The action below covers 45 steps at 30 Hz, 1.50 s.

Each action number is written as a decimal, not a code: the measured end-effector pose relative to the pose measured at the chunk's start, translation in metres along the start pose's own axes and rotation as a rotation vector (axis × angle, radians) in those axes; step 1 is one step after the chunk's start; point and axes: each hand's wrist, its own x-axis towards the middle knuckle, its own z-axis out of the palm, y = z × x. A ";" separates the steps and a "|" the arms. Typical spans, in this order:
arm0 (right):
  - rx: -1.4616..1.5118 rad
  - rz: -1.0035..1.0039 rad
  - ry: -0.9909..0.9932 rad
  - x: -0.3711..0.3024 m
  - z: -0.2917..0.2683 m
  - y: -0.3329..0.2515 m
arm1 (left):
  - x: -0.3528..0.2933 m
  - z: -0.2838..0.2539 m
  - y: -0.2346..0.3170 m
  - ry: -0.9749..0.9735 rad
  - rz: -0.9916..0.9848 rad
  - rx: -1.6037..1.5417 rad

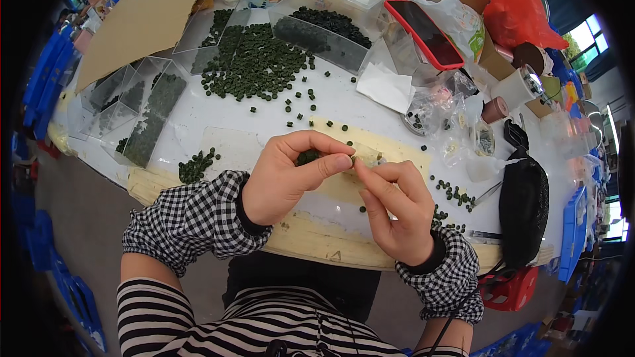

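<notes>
My left hand (288,175) and my right hand (400,211) meet above the near middle of the table. The thumb and forefinger of each are pinched together, tip against tip, on a tiny piece mostly hidden by the fingertips; its kind cannot be made out. Several small dark green round parts show under the curled fingers of my left hand. Beneath both hands lies a pale yellow sheet (410,152). To the left is a small heap of dark green parts (194,168). Loose dark green parts (454,193) are scattered to the right of my right hand.
A large spread of green parts (254,59) lies at the back, beside clear plastic bins (324,49) of dark parts. Further right are a red-cased phone (423,33), white tissue (385,87), clear bags and a black pouch (522,201). A cardboard flap (135,20) rises at the left.
</notes>
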 end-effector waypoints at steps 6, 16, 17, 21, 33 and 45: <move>-0.001 -0.009 -0.003 0.000 -0.004 0.002 | -0.002 0.006 0.001 0.014 0.137 0.171; 0.061 0.032 -0.036 -0.002 -0.006 0.000 | 0.000 0.000 0.002 -0.024 0.134 0.219; 0.064 0.039 -0.039 -0.002 -0.006 0.000 | 0.000 0.001 0.002 -0.023 0.142 0.232; 0.087 0.047 -0.040 -0.003 -0.006 0.000 | 0.000 0.000 0.002 -0.024 0.168 0.283; 0.239 0.138 -0.077 -0.004 -0.006 -0.003 | 0.000 -0.005 -0.003 -0.082 0.337 0.351; 0.297 0.190 -0.094 -0.005 -0.008 -0.003 | 0.000 -0.004 0.001 -0.067 0.301 0.385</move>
